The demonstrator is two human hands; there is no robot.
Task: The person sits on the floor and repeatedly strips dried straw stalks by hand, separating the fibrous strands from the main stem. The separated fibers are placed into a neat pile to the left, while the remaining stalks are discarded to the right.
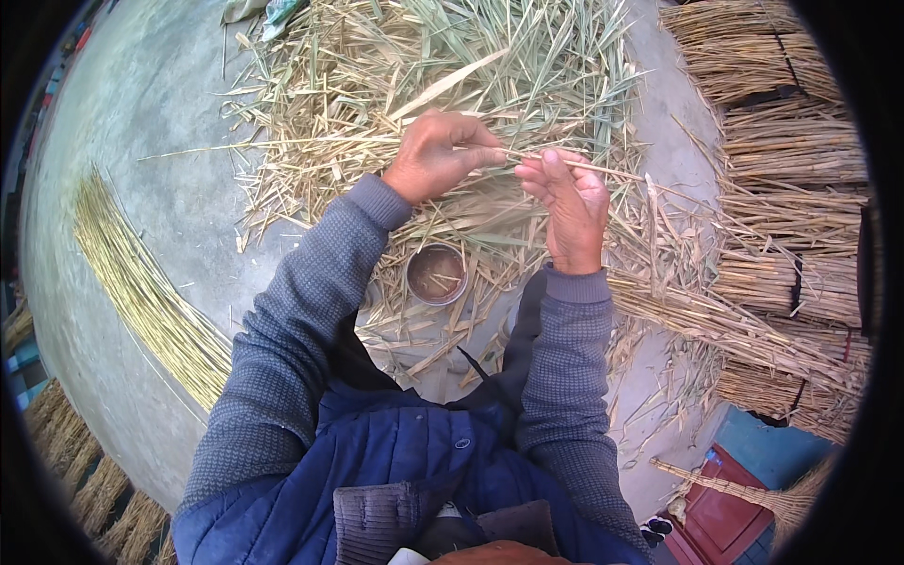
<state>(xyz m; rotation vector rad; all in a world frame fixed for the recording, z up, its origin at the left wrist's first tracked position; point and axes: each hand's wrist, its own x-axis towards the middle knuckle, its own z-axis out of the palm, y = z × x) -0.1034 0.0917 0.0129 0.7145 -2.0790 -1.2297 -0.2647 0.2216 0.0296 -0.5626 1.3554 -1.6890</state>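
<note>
A long thin dry stalk (pixel 617 173) runs crosswise in front of me, between both hands. My left hand (pixel 441 155) is closed, thumb and fingers pinching the stalk. Its thin end (pixel 235 147) reaches out to the left over the floor. My right hand (pixel 572 209) has its palm turned up, with the stalk held between thumb and fingers. Under both hands spreads a big heap of dry and greenish peeled leaf strips (pixel 443 56). Below them, between my knees, stands a small round metal bowl (pixel 436 274) with a few straw bits in it.
A loose bundle of cleaned yellow stalks (pixel 151 273) lies on the concrete floor (pixel 151 122) at left. Unpeeled stalks (pixel 725 325) lie to my right. Tied bundles (pixel 791 141) are stacked along the right side. A straw broom (pixel 734 488) rests near a red panel (pixel 720 518) at lower right.
</note>
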